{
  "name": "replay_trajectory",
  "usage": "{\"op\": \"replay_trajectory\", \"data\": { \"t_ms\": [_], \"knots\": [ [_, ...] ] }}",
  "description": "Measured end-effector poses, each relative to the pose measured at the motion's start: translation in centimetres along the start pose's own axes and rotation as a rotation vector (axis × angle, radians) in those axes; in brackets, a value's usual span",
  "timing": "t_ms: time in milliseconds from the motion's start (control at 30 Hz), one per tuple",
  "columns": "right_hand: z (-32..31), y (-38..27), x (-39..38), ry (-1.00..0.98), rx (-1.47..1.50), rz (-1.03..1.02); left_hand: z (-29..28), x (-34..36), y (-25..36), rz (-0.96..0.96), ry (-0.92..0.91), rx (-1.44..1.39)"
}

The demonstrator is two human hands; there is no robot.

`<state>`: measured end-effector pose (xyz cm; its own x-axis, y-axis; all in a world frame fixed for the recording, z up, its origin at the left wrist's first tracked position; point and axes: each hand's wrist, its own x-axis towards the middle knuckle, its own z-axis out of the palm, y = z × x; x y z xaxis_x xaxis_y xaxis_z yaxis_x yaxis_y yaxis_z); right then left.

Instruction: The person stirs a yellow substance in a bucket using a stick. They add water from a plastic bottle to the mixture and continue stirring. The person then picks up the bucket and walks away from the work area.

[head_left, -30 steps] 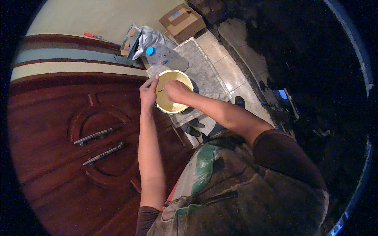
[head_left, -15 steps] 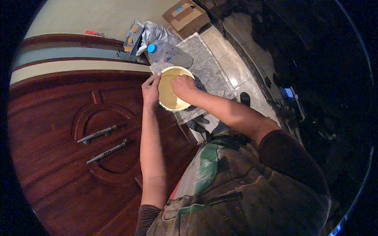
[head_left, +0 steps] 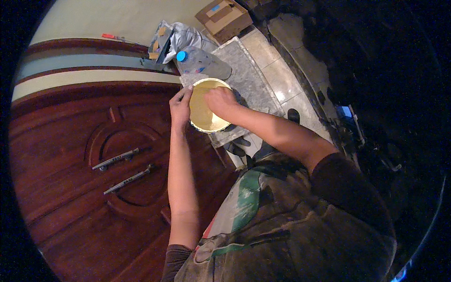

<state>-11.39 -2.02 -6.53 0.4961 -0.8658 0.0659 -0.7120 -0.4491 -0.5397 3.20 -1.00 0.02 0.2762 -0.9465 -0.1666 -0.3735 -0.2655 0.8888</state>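
One bucket [head_left: 211, 124], my left hand [head_left: 180, 107] clamped on it, right hand [head_left: 221, 100] inside, grasp hidden: lopsided pushing could tip it.

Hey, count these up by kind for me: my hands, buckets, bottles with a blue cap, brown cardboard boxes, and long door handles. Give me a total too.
Left hand and right hand: 2
Bucket: 1
Blue-capped bottle: 1
Brown cardboard box: 1
Long door handles: 2
Total: 7
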Motion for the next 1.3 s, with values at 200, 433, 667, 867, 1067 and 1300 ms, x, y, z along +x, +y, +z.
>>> {"op": "replay_trajectory", "data": {
  "t_ms": [200, 433, 667, 867, 1067, 1300],
  "knots": [
    [-0.9, -0.1, -0.7, 0.072, 0.05, -0.168, -0.4, -0.2, -0.2, -0.046, 0.019, -0.057],
    [-1.7, 0.1, -1.8, -0.175, 0.114, -0.043, 0.5, -0.9, 1.3, -0.07, 0.062, 0.003],
    [-4.6, -2.4, -2.1, -0.262, 0.464, 0.071, -1.6, -2.7, -0.5, 0.041, 0.034, 0.087],
    [0.2, -3.0, -1.7, -0.266, 0.46, -0.056, -2.3, -3.6, -1.8, 0.065, 0.018, 0.087],
    [-2.9, -2.2, -1.7, -0.237, 0.346, -0.059, -1.3, -3.9, -1.1, 0.1, 0.065, 0.136],
    [-1.7, -1.9, -3.3, -0.328, 0.307, -0.185, -1.1, -4.4, -1.1, 0.096, 0.127, 0.066]
  ]
}}
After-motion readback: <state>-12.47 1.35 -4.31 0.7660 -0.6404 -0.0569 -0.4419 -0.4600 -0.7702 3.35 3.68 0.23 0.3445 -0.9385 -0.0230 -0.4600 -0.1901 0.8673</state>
